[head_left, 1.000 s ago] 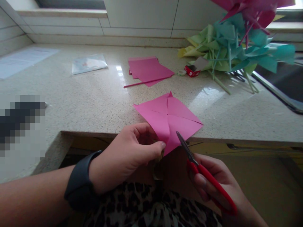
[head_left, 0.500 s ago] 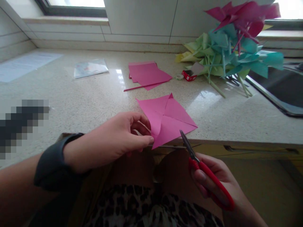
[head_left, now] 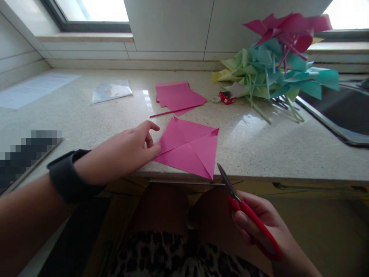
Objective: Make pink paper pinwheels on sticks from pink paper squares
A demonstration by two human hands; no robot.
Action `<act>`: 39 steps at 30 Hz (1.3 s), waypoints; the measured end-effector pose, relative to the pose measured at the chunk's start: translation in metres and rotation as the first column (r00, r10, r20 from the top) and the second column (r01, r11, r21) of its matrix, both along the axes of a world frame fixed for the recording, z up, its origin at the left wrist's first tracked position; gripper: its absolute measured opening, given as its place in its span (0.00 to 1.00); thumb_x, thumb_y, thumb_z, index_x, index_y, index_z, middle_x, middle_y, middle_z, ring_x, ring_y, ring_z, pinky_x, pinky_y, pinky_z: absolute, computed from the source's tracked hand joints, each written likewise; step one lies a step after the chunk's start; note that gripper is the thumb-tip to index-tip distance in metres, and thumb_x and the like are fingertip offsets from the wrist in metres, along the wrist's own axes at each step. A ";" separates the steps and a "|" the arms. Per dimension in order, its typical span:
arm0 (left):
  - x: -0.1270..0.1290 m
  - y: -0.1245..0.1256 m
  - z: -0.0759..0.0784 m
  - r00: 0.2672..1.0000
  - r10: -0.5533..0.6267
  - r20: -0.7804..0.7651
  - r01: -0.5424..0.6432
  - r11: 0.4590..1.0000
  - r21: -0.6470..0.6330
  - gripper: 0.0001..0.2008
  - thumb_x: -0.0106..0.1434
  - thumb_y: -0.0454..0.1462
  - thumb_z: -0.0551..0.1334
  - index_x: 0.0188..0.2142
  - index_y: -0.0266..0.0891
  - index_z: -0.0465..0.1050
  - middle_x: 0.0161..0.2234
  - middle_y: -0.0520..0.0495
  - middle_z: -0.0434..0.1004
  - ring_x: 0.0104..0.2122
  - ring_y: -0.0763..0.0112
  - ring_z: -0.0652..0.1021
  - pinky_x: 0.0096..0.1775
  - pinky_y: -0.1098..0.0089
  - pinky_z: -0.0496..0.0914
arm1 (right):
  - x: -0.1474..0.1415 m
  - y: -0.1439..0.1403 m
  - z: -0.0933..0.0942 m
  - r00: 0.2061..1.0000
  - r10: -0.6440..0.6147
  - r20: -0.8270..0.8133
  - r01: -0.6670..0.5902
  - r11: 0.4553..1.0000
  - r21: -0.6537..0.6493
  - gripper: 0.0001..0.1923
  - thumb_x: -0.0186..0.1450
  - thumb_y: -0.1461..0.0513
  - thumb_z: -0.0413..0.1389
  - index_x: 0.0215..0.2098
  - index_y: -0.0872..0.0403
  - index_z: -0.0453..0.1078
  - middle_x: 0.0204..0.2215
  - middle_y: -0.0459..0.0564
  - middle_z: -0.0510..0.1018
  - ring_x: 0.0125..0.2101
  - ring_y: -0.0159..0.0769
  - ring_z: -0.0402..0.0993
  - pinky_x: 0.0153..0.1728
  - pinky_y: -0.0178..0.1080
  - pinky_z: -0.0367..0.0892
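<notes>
Pink paper [head_left: 188,148] now flat; left hand [head_left: 127,152] loose beside; right hand [head_left: 259,221] grips scissors [head_left: 245,209].

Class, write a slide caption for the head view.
Left hand touches pink paper; right hand holds red scissors.

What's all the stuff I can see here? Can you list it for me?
pink paper square: one, pink, creased, flat at the counter's near edge
scissors: one, red handles, below the counter edge
pink sheets: small stack, mid counter
pink stick: one, by the stack
pinwheels: pile, green, teal, pink, far right
small box: one, red, near the pile
plastic packet: one, clear, far left
white sheet: one, left
counter: speckled beige
left hand: touches the square's left corner
right hand: holds the scissors
</notes>
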State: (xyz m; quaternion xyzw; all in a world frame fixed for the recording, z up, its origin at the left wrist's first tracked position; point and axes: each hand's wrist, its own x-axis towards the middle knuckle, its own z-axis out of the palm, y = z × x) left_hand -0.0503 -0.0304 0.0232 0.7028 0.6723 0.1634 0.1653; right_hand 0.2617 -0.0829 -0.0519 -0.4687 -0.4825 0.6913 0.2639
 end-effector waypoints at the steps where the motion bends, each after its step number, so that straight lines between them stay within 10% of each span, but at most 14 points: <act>1: 0.002 -0.003 0.000 0.994 0.013 -0.111 -0.007 0.999 0.050 0.27 0.65 0.49 0.61 0.59 0.38 0.68 0.31 0.46 0.79 0.27 0.61 0.76 0.30 0.67 0.63 | 0.000 0.000 -0.001 1.000 -0.003 0.007 0.003 1.000 -0.007 0.27 0.59 0.42 0.64 0.26 0.53 0.62 0.16 0.38 0.60 0.16 0.22 0.51 0.18 0.30 0.45; 5: 0.021 -0.020 0.004 0.947 0.006 -0.323 0.034 0.993 0.117 0.26 0.68 0.49 0.57 0.62 0.41 0.63 0.27 0.50 0.75 0.22 0.64 0.73 0.26 0.67 0.58 | 0.000 0.001 -0.004 1.000 0.024 0.006 -0.024 1.000 0.000 0.27 0.58 0.42 0.64 0.25 0.53 0.61 0.16 0.38 0.59 0.16 0.22 0.51 0.17 0.29 0.45; 12: 0.065 -0.052 -0.016 0.934 -0.300 0.192 0.313 0.949 -0.040 0.24 0.66 0.35 0.58 0.62 0.48 0.67 0.30 0.54 0.80 0.27 0.70 0.77 0.30 0.71 0.67 | -0.008 -0.003 0.000 0.990 -0.137 -0.031 0.138 0.989 0.055 0.25 0.58 0.44 0.66 0.25 0.55 0.66 0.17 0.39 0.60 0.17 0.22 0.50 0.19 0.30 0.45; 24: 0.071 -0.054 -0.046 0.818 -0.129 0.561 0.210 0.974 -0.083 0.23 0.64 0.32 0.62 0.58 0.47 0.73 0.43 0.52 0.85 0.37 0.70 0.82 0.38 0.72 0.75 | 0.002 -0.002 -0.027 0.992 -0.033 -0.125 0.046 0.994 0.099 0.17 0.64 0.50 0.64 0.30 0.53 0.67 0.19 0.39 0.61 0.16 0.22 0.52 0.16 0.27 0.48; 39: 0.066 -0.052 -0.042 0.819 -0.140 0.557 0.188 0.982 -0.030 0.07 0.65 0.36 0.66 0.42 0.45 0.82 0.36 0.55 0.86 0.34 0.73 0.83 0.36 0.74 0.73 | -0.003 -0.003 -0.019 0.993 -0.013 -0.114 0.021 0.997 0.069 0.20 0.63 0.48 0.64 0.28 0.53 0.64 0.18 0.38 0.60 0.16 0.22 0.51 0.16 0.27 0.48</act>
